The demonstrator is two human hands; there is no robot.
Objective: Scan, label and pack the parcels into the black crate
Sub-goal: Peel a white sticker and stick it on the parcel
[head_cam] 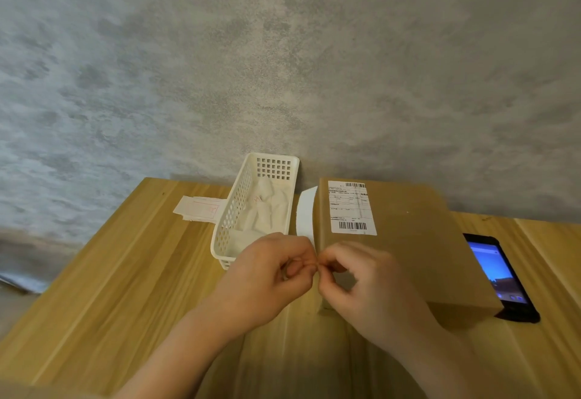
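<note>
A brown cardboard parcel (408, 241) lies on the wooden table (125, 273), and a white shipping label (350, 207) with barcodes is stuck on its top. My left hand (270, 276) and my right hand (367, 285) meet fingertip to fingertip at the parcel's near left corner. Both pinch the lower end of a curved white label sheet (305, 213) that rises beside the parcel's left side. The fingers hide where exactly the sheet is held. No black crate is in view.
A white perforated basket (234, 207) holding white paper slips stands left of the parcel, against the grey wall. Slips with red marks (198, 208) lie left of the basket. A black phone (500, 273) with a lit screen lies right of the parcel.
</note>
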